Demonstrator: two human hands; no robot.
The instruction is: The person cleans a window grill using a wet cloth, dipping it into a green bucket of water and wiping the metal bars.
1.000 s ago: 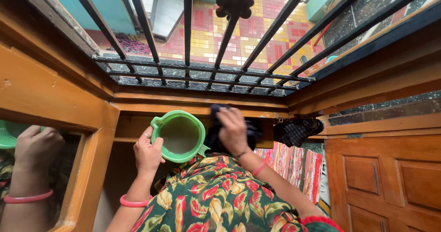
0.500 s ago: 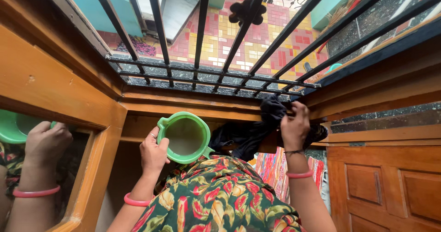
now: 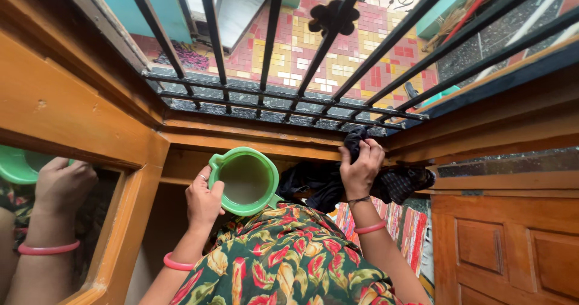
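Observation:
My left hand [image 3: 204, 201] grips the handle of a green plastic mug [image 3: 244, 180] that holds cloudy water, held level in front of my chest. My right hand [image 3: 360, 167] is closed on a dark wet cloth [image 3: 357, 143] and presses it against the wooden window sill [image 3: 253, 137] near the right corner, just below the black iron bars [image 3: 271, 39]. The rest of the cloth hangs down under my hand. Both wrists wear pink bangles.
A glass pane in the open wooden shutter [image 3: 78, 136] on the left mirrors my left hand and the mug. Wooden panelled doors [image 3: 512, 244] stand at the right. A striped rug [image 3: 404, 232] lies below. Coloured floor tiles [image 3: 301, 45] show beyond the bars.
My right hand has carried the cloth from beside the mug up to the sill's right corner, then slid a little to the left. The mug has stayed almost still.

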